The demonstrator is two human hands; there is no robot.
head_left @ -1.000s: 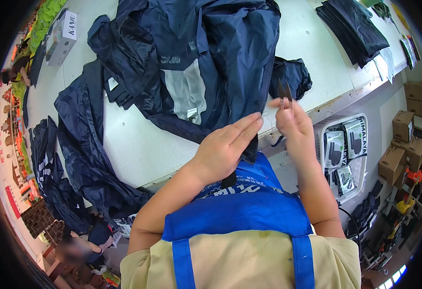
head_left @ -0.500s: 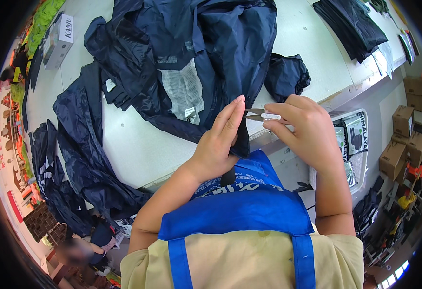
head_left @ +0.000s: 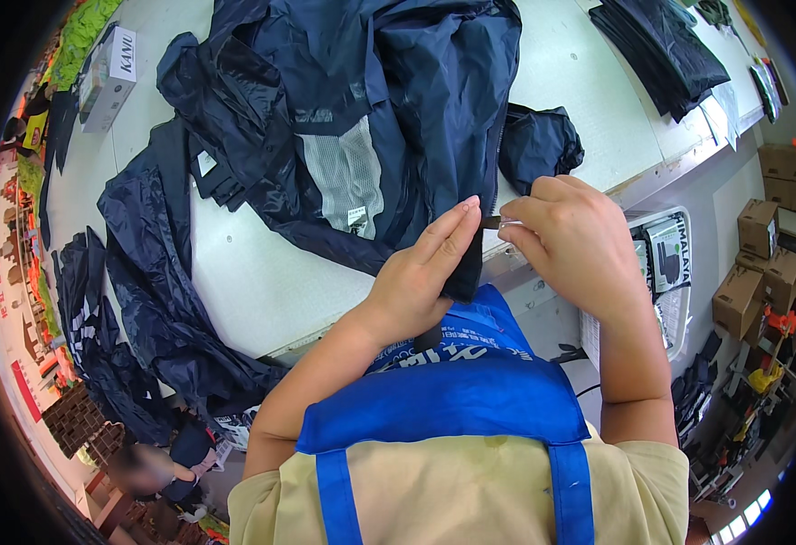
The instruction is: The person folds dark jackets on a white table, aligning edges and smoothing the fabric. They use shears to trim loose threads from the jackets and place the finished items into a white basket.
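Observation:
A dark navy jacket (head_left: 439, 100) lies spread on the white table, its zip edge running down toward me and a pale mesh panel (head_left: 343, 173) showing inside. My left hand (head_left: 416, 277) pinches the lower front corner of this jacket at the table's near edge, fingers pressed together and pointing up. Just right of those fingertips, my right hand (head_left: 572, 238) grips small thread snips (head_left: 492, 222). Their dark blades point left and reach the jacket's edge by the zip; the blade tips are hidden there.
More navy garments (head_left: 148, 245) hang over the table's left side. Folded black clothing (head_left: 661, 54) lies at the far right, and a box (head_left: 109, 80) stands far left. Beside my right arm is a white basket (head_left: 680, 318) of packages. Cardboard boxes (head_left: 751, 282) are stacked beyond; another person (head_left: 180, 468) is at lower left.
Both hands have shifted slightly, my left one rightward and down with the jacket's corner. The snips, open and in plain view before, now show only a narrow dark length against the edge.

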